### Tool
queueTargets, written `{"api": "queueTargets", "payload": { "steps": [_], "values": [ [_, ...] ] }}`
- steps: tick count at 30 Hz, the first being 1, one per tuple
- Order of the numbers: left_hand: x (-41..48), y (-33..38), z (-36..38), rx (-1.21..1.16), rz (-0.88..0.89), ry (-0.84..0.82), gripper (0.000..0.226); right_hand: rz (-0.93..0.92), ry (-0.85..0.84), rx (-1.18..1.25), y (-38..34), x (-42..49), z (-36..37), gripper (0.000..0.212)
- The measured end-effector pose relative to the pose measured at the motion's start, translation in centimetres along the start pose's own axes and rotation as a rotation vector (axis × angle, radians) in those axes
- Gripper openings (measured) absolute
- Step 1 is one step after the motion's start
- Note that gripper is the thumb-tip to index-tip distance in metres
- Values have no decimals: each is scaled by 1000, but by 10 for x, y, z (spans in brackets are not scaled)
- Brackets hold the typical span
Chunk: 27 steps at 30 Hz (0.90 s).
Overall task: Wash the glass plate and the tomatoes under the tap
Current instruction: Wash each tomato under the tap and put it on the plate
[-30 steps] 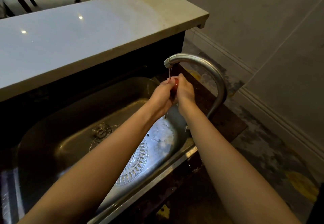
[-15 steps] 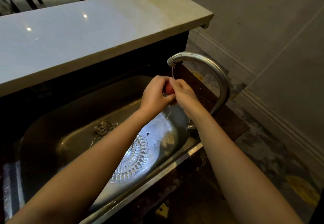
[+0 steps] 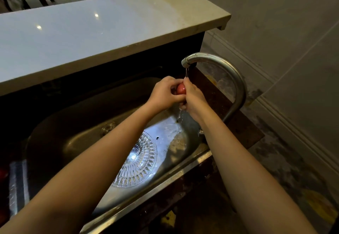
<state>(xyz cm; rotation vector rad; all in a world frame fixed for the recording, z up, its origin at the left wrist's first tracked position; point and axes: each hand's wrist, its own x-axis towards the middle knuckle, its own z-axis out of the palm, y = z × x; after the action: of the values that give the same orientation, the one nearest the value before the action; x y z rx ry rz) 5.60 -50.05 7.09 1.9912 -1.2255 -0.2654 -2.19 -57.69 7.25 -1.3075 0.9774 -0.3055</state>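
Note:
A small red tomato is held between both hands, directly under the spout of the curved steel tap. Water runs from the spout onto it and drips off below my hands. My left hand cups the tomato from the left and my right hand presses on it from the right. The cut-glass plate lies flat on the bottom of the steel sink, partly hidden under my left forearm.
A pale stone counter runs above and behind the sink. The drain sits left of the plate. A ribbed metal strip and something red lie at the far left edge. Tiled floor and wall are on the right.
Both hands turned around the tomato under the running water, so more of its red skin shows now. The view shifted slightly lower and right.

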Motion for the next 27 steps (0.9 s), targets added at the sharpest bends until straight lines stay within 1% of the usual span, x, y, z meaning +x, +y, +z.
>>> {"api": "queueTargets", "payload": {
  "steps": [2,3,4,7,10,12,14,16,18,21,23,25,27],
  "values": [
    [-2,-7,-1,14,-22,-96,50,5,-93,-10,5,-5,-4,42],
    [-5,-10,-1,-23,-63,-132,49,11,-99,-52,7,-7,-7,41],
    [-9,-12,0,-116,-125,-155,48,10,-85,-106,9,-9,-11,41],
    [-18,-12,4,-574,-316,-231,39,-55,-59,-312,15,-12,-20,42],
    [-22,-10,10,-923,-464,-292,34,-95,-39,-408,22,-17,-27,40],
    [-22,-10,14,-1077,-583,-272,35,-201,-7,-514,30,-20,-33,34],
    [-24,-13,18,-1111,-656,-244,35,-298,-7,-583,39,-24,-36,24],
    [-28,-16,21,-1112,-636,-269,28,-315,-43,-567,49,-28,-32,22],
    [-32,-22,25,-1070,-611,-269,16,-288,-77,-551,57,-31,-24,29],
    [-45,-34,27,-948,-681,-230,31,-274,-132,-583,68,-29,-13,48],
    [-58,-43,27,-841,-722,-257,27,-291,-188,-705,77,-26,-5,62],
    [-71,-52,27,-745,-776,-280,22,-297,-247,-753,87,-22,7,61],
    [-85,-66,28,-645,-829,-249,28,-284,-303,-737,99,-18,22,50]
  ]
}}
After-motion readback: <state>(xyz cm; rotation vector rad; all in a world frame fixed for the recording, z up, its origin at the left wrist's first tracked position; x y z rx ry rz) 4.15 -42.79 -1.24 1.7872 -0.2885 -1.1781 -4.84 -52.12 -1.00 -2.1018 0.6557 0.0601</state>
